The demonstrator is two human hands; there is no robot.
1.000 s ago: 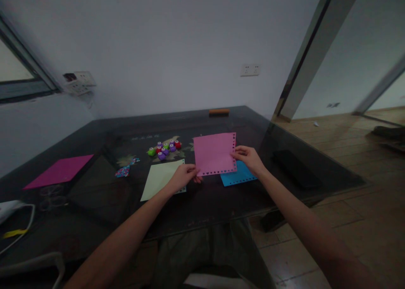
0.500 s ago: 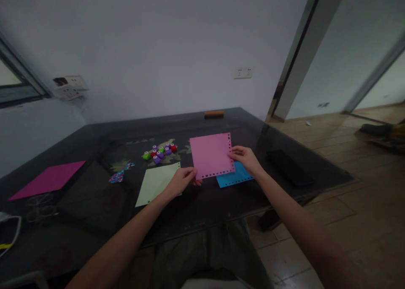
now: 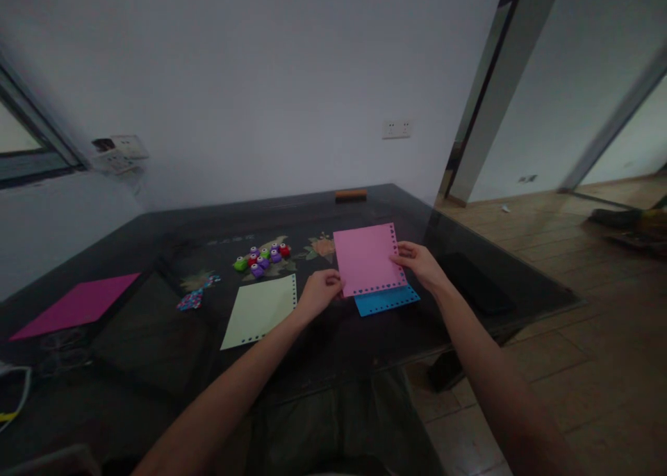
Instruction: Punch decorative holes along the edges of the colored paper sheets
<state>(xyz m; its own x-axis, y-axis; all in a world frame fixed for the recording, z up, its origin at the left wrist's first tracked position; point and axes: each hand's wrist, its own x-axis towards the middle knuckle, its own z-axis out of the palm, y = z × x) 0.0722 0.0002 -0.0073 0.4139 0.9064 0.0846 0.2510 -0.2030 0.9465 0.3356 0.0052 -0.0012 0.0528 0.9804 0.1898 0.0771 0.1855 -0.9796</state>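
Observation:
A pink sheet of paper (image 3: 367, 259) with small shapes punched along its right and bottom edges is held up over the table. My left hand (image 3: 322, 292) pinches its lower left corner. At its right edge, my right hand (image 3: 421, 264) grips it between thumb and fingers. Behind and below it lies a blue sheet (image 3: 385, 301), partly covered, with holes along its lower edge. Left of my left hand is a pale green sheet (image 3: 263, 306), punched on its right and bottom edges. Several small craft punches (image 3: 263, 258) in purple, green and red cluster beyond it.
A magenta sheet (image 3: 78, 302) lies at the far left, near a small multicoloured pile (image 3: 192, 299). To the right rests a black flat object (image 3: 476, 283). A brown brush-like block (image 3: 351, 195) sits at the table's back edge, below a wall socket (image 3: 397, 129).
Both hands have carried the pink sheet to the right, over more of the blue sheet. More of the pale green sheet's punched right edge now shows.

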